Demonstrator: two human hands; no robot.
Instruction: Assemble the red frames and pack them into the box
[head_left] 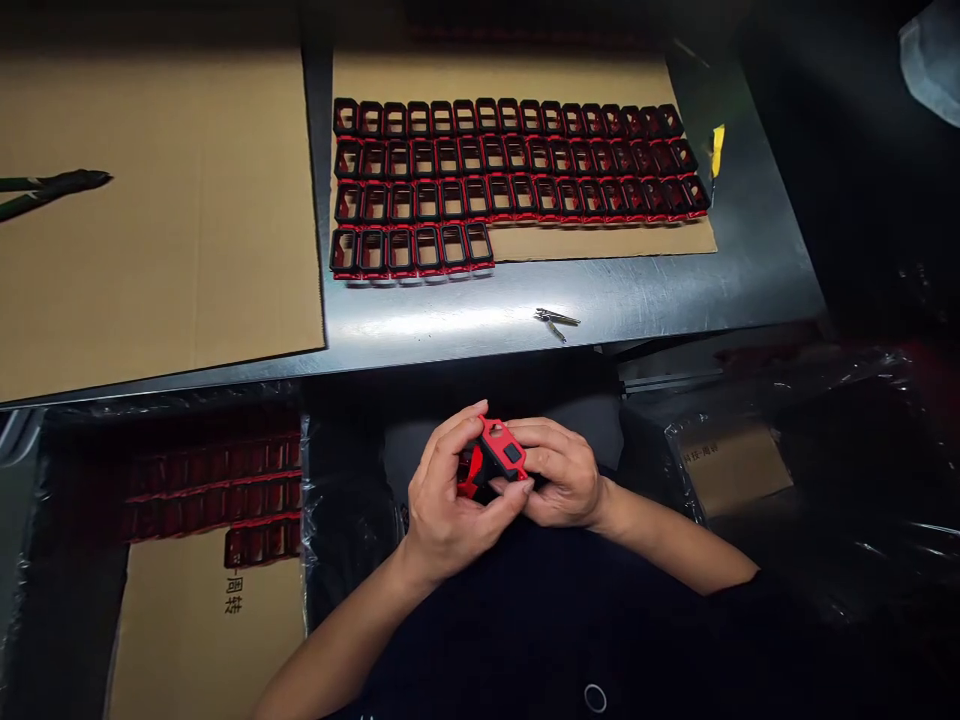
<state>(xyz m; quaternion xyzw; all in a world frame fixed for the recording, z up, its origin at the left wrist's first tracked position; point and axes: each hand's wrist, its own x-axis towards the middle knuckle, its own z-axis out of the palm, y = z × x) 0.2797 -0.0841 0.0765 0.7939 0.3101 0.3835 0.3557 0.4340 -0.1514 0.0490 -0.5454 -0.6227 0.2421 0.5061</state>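
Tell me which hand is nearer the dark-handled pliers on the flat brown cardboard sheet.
Left. The left hand is below and right of the pliers in the picture; the right hand is beside it, farther right.

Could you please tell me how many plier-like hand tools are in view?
2: large pliers on the left cardboard, cut off by the picture's edge, and small pliers on the metal table. Dark areas may hide others.
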